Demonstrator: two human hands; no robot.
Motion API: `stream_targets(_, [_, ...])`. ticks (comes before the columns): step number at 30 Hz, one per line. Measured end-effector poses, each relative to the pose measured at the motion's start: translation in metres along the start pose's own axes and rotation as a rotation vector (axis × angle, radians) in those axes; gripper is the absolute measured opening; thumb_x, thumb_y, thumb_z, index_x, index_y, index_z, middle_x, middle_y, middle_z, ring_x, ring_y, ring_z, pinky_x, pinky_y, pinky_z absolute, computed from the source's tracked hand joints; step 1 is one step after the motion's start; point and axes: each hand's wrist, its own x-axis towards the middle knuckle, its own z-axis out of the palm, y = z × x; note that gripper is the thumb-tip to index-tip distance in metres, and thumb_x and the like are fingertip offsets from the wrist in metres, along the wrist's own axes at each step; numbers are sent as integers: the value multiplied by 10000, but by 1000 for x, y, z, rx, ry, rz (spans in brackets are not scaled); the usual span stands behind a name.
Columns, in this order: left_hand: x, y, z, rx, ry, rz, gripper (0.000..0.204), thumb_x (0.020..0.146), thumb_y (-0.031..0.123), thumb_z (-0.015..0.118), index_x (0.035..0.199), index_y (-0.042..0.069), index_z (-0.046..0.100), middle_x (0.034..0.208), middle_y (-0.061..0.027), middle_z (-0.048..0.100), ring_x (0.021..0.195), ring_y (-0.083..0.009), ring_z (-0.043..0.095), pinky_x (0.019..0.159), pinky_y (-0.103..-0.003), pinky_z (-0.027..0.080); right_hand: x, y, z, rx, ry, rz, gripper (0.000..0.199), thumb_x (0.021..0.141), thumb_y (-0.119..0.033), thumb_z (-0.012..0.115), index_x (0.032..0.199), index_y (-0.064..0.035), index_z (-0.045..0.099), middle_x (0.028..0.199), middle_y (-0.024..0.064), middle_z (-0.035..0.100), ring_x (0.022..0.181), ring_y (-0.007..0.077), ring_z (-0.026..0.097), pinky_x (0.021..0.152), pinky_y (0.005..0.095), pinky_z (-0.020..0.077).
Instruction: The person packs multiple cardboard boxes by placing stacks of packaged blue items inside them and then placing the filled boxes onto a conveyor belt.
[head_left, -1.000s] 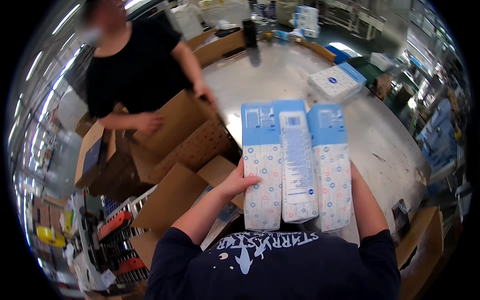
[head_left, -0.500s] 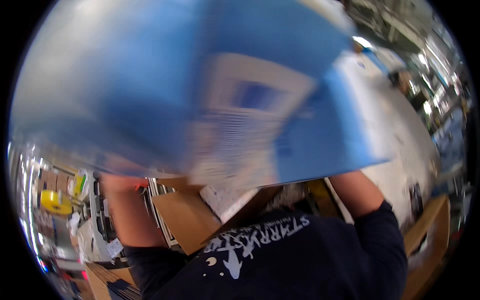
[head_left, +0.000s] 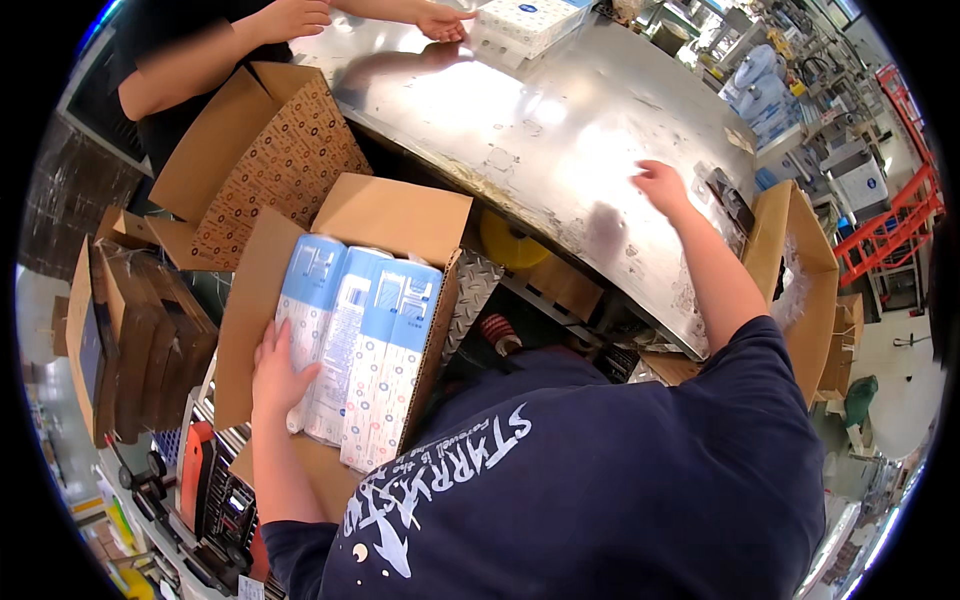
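Observation:
Several blue-and-white plastic-wrapped packs (head_left: 340, 340) stand side by side, filling an open brown carton (head_left: 390, 208) left of the middle. My left hand (head_left: 280, 372) lies with spread fingers against the leftmost pack, just inside the carton's left flap. Out to the right, my right hand (head_left: 662, 186) is over the metal tabletop (head_left: 560, 130), its fingers loosely bent and apart, with nothing visible in them. Whether it touches the metal is hard to tell.
Across the table's far left, a co-worker's hand (head_left: 445, 22) reaches toward a white-and-blue pack (head_left: 525, 25). A second open carton (head_left: 280, 150) stands beyond mine. Flattened cardboard (head_left: 150, 340) is stacked at left; another open carton (head_left: 790, 270) stands at the table's right end.
A large blue-and-white pack was raised between both my hands, close to the camera. Now neither hand holds it up; my left hand is in the carton and my right hand over the table.

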Motion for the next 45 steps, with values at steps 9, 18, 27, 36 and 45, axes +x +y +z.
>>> stream_targets(9, [79, 10, 28, -377, 47, -233, 896, 779, 313, 684, 1493, 113, 181, 1407, -251, 348, 1305, -393, 355, 1071, -425, 306, 53, 153, -85, -189, 500, 435, 524, 764, -290, 669, 1235, -76, 591, 1143, 170, 644, 1080, 297, 604, 917, 357, 462])
stream_targets(18, [69, 43, 51, 127, 147, -198, 809, 844, 400, 622, 1486, 124, 213, 1384, -264, 382, 1317, -392, 323, 1090, -424, 256, 130, 290, -112, -601, 312, 547, 426, 854, -367, 544, 1004, 18, 645, 1105, 238, 624, 1032, 405, 595, 864, 452, 490])
stream_targets(27, [118, 73, -17, -3, -345, -322, 1075, 717, 351, 722, 1510, 128, 31, 1444, -314, 265, 1348, -425, 296, 1104, -413, 290, 241, 246, -95, -200, 665, 112, 493, 800, -193, 651, 1258, -40, 555, 1048, 104, 651, 877, 213, 627, 816, 309, 478])
stream_targets(36, [112, 92, 0, -11, 14, -290, 987, 678, 265, 766, 1492, 252, 208, 1322, -239, 414, 1275, -402, 373, 1058, -488, 306, 97, -197, 158, 536, -216, -1057, 138, 771, 19, 643, 872, -73, 660, 945, 60, 644, 933, 202, 602, 835, 312, 472])
stream_targets(45, [-55, 65, -64, -449, 742, -83, 891, 659, 57, 802, 1427, 72, 350, 1182, -129, 461, 1110, -259, 493, 950, -356, 430, -50, -313, 189, 615, -799, -1312, 154, 717, 101, 622, 781, -39, 624, 928, 69, 622, 861, 245, 617, 736, 304, 498])
